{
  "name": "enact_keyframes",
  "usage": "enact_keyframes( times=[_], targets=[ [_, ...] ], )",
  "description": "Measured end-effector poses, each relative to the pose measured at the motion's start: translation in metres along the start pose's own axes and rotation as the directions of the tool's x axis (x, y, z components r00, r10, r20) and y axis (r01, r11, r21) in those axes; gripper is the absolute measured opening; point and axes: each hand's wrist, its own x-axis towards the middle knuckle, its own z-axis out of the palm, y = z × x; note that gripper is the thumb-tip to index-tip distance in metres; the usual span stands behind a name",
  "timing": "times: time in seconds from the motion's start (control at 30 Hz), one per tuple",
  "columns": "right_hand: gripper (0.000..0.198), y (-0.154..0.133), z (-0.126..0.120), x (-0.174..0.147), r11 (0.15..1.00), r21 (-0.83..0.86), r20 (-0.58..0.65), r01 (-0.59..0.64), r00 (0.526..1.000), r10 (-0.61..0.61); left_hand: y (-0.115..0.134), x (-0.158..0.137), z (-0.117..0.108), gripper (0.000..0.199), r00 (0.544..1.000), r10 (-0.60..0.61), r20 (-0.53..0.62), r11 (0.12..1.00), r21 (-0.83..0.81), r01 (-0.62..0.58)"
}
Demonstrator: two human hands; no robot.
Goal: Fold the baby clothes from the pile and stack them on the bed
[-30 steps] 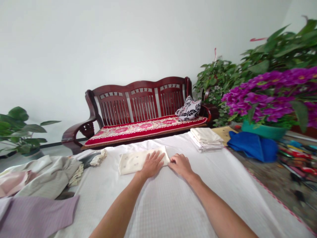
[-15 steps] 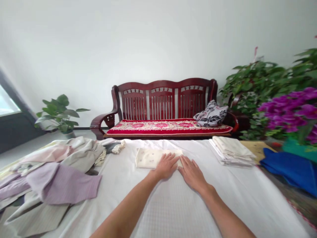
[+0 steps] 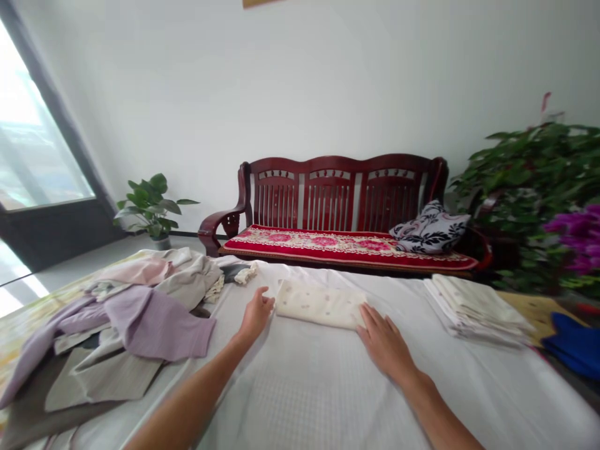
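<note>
A cream cloth with small faint spots, folded into a long flat strip, lies on the white sheet in front of me. At its left end is my left hand, turned on its side with thumb and fingers a little apart, holding nothing. My right hand rests at the other end, fingers stretched out, their tips touching the cloth's right edge.
On the left spreads a loose heap of clothes, with a lilac garment on top. A stack of folded cream cloths sits to the right, near a blue cloth. Beyond the sheet stands a red wooden bench with a patterned pillow.
My left hand has slid off the cloth's top to its left end. My right hand stays at the right end. The view has swung left, so everything appears shifted rightward.
</note>
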Motion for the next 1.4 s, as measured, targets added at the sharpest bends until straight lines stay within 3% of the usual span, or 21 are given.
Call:
enact_keyframes(
  times=[0.2, 0.33, 0.6, 0.67, 0.73, 0.8, 0.87, 0.93, 1.07, 1.27, 1.4],
  targets=[
    [0.055, 0.002, 0.001, 0.0, 1.0, 0.001, 0.011, 0.001, 1.0, -0.001, 0.009, 0.005, 0.015, 0.052, 0.999, -0.04, -0.004, 0.989, 0.145, 0.04],
    [0.056, 0.002, -0.001, 0.0, 1.0, -0.006, 0.024, -0.005, 1.0, 0.005, 0.012, 0.011, 0.019, 0.044, 0.996, -0.09, 0.004, 0.984, 0.153, 0.088],
    [0.051, 0.01, -0.002, 0.001, 0.995, 0.096, -0.027, -0.034, 0.999, 0.037, 0.011, 0.021, 0.003, 0.046, 0.993, -0.05, 0.106, 0.959, 0.284, 0.017],
    [0.051, 0.011, -0.007, 0.008, 0.992, 0.112, -0.056, -0.055, 0.997, 0.061, 0.021, 0.022, 0.005, 0.049, 0.994, 0.029, 0.102, 0.938, 0.341, -0.063],
    [0.051, 0.007, -0.015, 0.02, 0.995, 0.096, -0.072, -0.036, 0.996, 0.043, 0.034, 0.021, 0.016, 0.047, 0.971, 0.189, 0.148, 0.879, 0.415, -0.234],
    [0.052, -0.002, -0.024, 0.035, 0.998, 0.066, -0.045, 0.007, 0.999, -0.004, 0.045, 0.02, 0.033, 0.044, 0.902, 0.343, 0.263, 0.773, 0.467, -0.43],
    [0.053, -0.012, -0.03, 0.048, 0.998, 0.046, 0.028, 0.049, 0.998, -0.051, 0.049, 0.021, 0.05, 0.047, 0.835, 0.402, 0.376, 0.685, 0.481, -0.547],
    [0.054, -0.018, -0.03, 0.057, 0.996, 0.048, 0.131, 0.073, 0.988, -0.078, 0.045, 0.024, 0.061, 0.049, 0.817, 0.379, 0.435, 0.644, 0.511, -0.57],
    [0.055, -0.011, -0.021, 0.061, 0.998, 0.064, 0.277, 0.029, 0.96, -0.046, 0.026, 0.04, 0.058, 0.045, 0.853, 0.259, 0.454, 0.648, 0.573, -0.502],
    [0.042, 0.007, -0.025, 0.075, 0.998, -0.007, 0.194, -0.07, 0.978, 0.07, 0.018, 0.067, 0.039, 0.034, 0.86, 0.192, 0.473, 0.702, 0.546, -0.457],
    [0.034, 0.01, -0.036, 0.095, 0.995, -0.002, 0.225, -0.102, 0.969, 0.1, 0.024, 0.084, 0.035, 0.026, 0.886, 0.126, 0.446, 0.728, 0.566, -0.388]
  ],
)
